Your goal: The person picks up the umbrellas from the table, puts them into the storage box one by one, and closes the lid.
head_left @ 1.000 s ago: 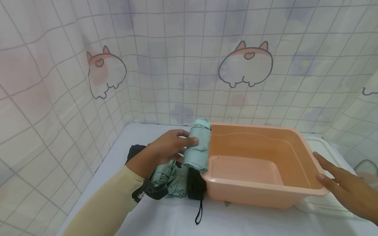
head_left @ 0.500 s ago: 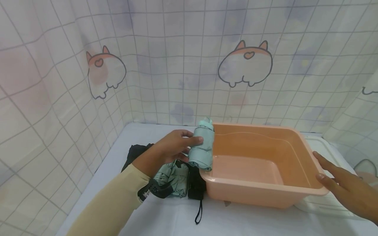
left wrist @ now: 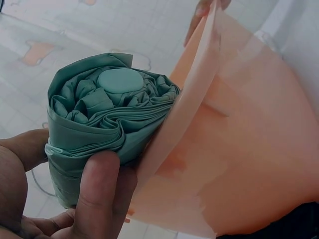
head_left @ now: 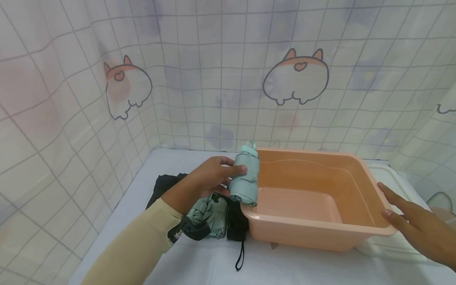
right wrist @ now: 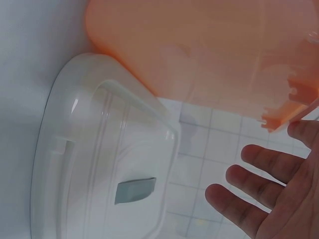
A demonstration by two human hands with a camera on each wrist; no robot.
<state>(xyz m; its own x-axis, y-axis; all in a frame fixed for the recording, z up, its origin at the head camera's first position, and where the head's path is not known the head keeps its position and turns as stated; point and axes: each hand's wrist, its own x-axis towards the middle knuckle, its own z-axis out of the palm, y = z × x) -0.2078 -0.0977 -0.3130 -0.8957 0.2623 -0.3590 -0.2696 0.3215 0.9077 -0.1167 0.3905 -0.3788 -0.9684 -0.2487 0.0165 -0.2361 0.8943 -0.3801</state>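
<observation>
In the head view my left hand (head_left: 210, 174) grips a folded pale-green umbrella (head_left: 246, 178), thumb on its near side. The umbrella stands tilted over the left rim of a peach plastic basin (head_left: 303, 237). The left wrist view shows the umbrella's bundled folds and a round pale-green end piece (left wrist: 120, 80), close against the basin's rim (left wrist: 192, 112). My right hand (head_left: 420, 225) is at the basin's right rim with its fingers extended. In the right wrist view, three fingers (right wrist: 269, 169) point past the basin's outer wall, spread and holding nothing.
Left of the basin lie a grey-green folded umbrella (head_left: 215, 219), a black folded item (head_left: 236, 223) with a wrist strap (head_left: 240, 257), and a black bundle (head_left: 165, 184). A white plastic lid (right wrist: 134, 149) lies under the basin's right side. A patterned curtain (head_left: 221, 79) hangs behind.
My left hand has shifted slightly right with the pale-green umbrella, which now overlaps the basin's left rim more. The right hand and basin have stayed put.
</observation>
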